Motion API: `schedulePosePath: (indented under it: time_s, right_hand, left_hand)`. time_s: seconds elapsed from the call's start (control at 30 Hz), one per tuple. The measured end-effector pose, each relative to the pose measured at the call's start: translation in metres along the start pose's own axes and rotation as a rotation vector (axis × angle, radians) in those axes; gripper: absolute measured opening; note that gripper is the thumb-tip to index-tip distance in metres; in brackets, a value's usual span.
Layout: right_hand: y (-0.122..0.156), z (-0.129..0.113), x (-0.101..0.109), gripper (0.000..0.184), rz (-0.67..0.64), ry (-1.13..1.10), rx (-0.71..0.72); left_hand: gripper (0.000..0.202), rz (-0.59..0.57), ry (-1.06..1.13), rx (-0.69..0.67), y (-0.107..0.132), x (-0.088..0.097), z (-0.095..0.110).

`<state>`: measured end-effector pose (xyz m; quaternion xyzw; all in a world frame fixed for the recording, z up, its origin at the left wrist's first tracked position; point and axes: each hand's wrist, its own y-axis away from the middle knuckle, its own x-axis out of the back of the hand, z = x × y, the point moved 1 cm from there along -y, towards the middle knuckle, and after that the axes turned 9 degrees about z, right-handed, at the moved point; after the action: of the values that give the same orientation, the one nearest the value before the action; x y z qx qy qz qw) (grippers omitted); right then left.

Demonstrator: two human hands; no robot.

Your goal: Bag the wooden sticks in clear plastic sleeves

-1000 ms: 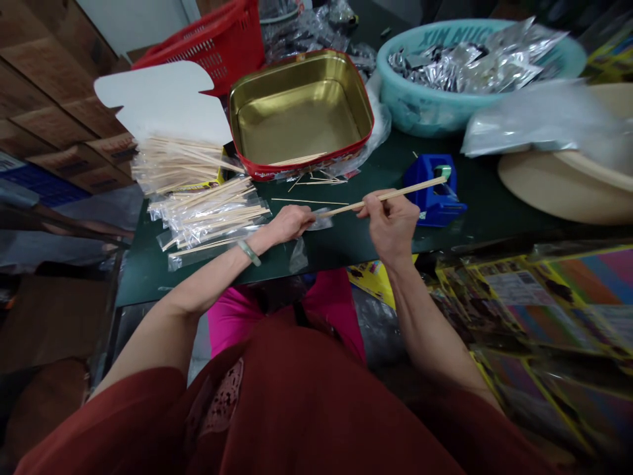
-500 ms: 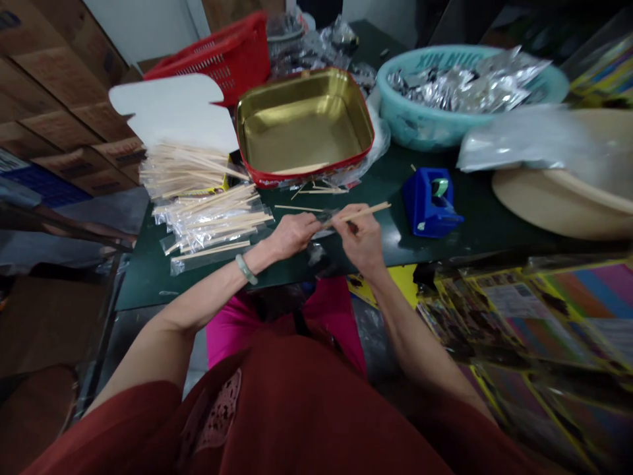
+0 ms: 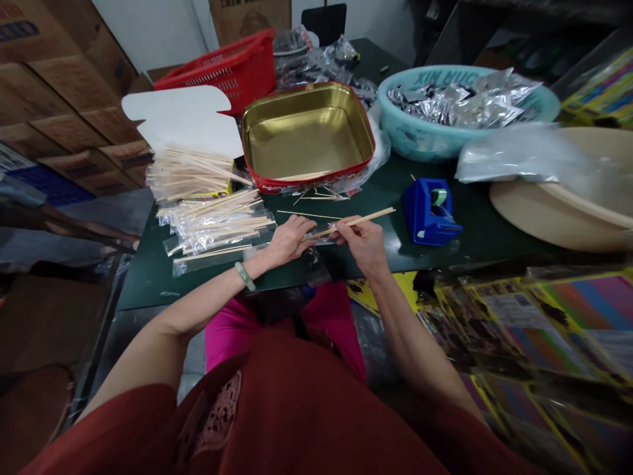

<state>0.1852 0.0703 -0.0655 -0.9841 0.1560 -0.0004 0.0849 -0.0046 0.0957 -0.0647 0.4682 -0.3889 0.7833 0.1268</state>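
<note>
The held sticks (image 3: 378, 215) look like matt wood; the sleeves (image 3: 212, 224) are clear, crinkled, glossy plastic. The tin (image 3: 309, 142) is smooth, shiny metal inside — the tape dispenser (image 3: 418, 210) smooth plastic, the packets (image 3: 494, 99) creased silvery foil.

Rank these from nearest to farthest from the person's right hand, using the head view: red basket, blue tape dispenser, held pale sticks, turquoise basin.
From the right hand:
1. Held pale sticks: in its grasp.
2. Blue tape dispenser: to its right.
3. Turquoise basin: farther back, to the right.
4. Red basket: far back, on the left.
</note>
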Motion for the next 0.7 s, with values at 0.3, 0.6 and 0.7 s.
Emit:
schedulePosePath:
  time_s: [0.3,0.6,0.7]
  right_hand:
    - [-0.023,-0.007,0.033,0.006,0.26,-0.115,-0.06]
    - [-0.043,-0.082,0.142,0.029,0.586,-0.131,0.25]
    - [-0.015,-0.097,0.119,0.028,0.335,-0.128,0.232]
  left_hand:
    - [0.022,-0.194,-0.071,0.153,0.009,-0.015,-0.006]
    - [0.029,-0.213,-0.161,0.315,-0.01,-0.004,-0.014]
    - [0.039,-0.162,-0.078,0.322,-0.029,0.011,-0.02]
